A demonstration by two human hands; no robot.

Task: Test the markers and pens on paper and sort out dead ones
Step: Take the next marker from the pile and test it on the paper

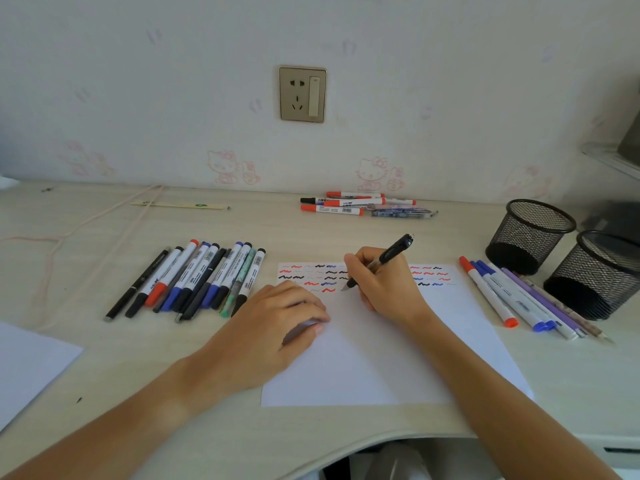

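**Pen test well under way, piles forming on three sides**

Nearest us, the paper (381,358) lies at the desk's (173,427) front edge, its lower part blank. Our left hand (277,323) rests on the paper's left edge, fingers loosely curled, holding nothing and pinning the sheet. Our right hand (384,282) pinches a black pen (384,259) in a writing grip, its tip touching the paper just below the rows of squiggles (311,277); the barrel slants up and away over the knuckles.

Those rows of red, black and blue marks run along the paper's far edge, some faint. We judge that many pens have been tried already, with this one mid-test.

Left of the paper, a left row (194,278) of markers and pens lies side by side, close to our left hand. Right of the paper, a smaller right row (512,296) lies just beside two mesh cups (530,233), which look empty as far as we can see. Towards the desk's far edge, near the wall, a far pile (356,204) of markers lies well apart from both hands.

We cannot tell which group is dead, working or untested, so what remains is uncertain; at the least, this pen needs sorting.
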